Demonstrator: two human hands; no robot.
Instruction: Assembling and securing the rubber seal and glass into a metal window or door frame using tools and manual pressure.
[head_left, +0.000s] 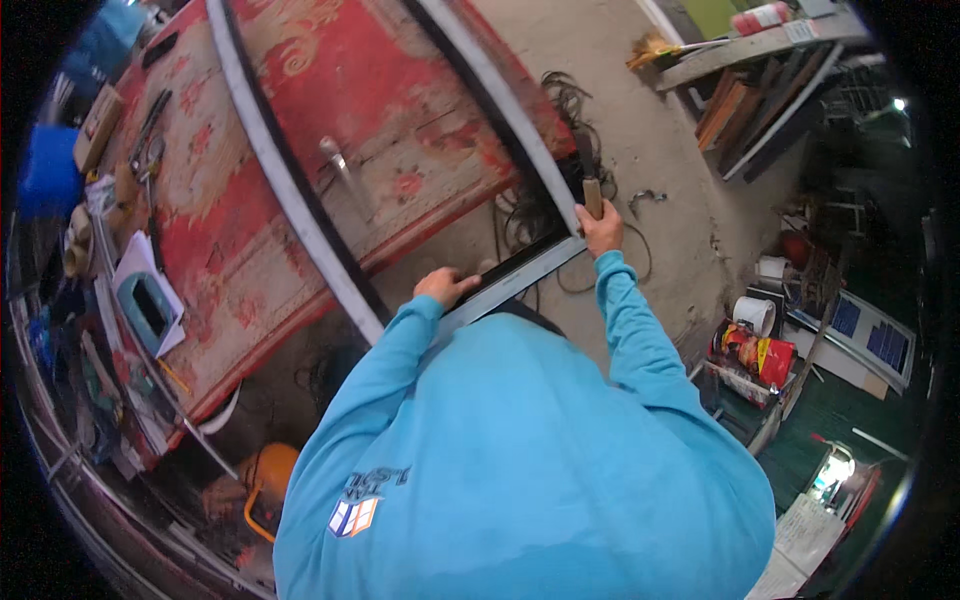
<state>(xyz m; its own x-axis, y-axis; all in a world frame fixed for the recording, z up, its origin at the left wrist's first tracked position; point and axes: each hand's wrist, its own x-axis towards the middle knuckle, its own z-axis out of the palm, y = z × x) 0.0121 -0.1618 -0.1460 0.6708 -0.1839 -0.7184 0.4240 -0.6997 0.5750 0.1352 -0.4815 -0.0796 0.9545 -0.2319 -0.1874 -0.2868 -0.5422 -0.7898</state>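
Observation:
A long metal frame (520, 277) with pale grey faces and dark inner edges lies partly over the table, its near end rail just in front of my body. My left hand (447, 287) is closed over that rail, left of its middle. At the rail's right corner, my right hand (600, 230) grips the wooden handle of a tool (593, 197). A narrow dark blade seems to point away from me there, but its exact kind is unclear. Between the two long side rails, a shiny metal cylinder-like piece (345, 170) lies on the table.
The red patterned table (230, 330) carries pliers-like tools (150, 130), a blue-grey tape-dispenser-like item (146, 305) and papers along its left side. Dark cables (570, 95) lie on the floor beyond the right corner. A shelf (765, 45) and a filled basket (745, 375) stand to the right.

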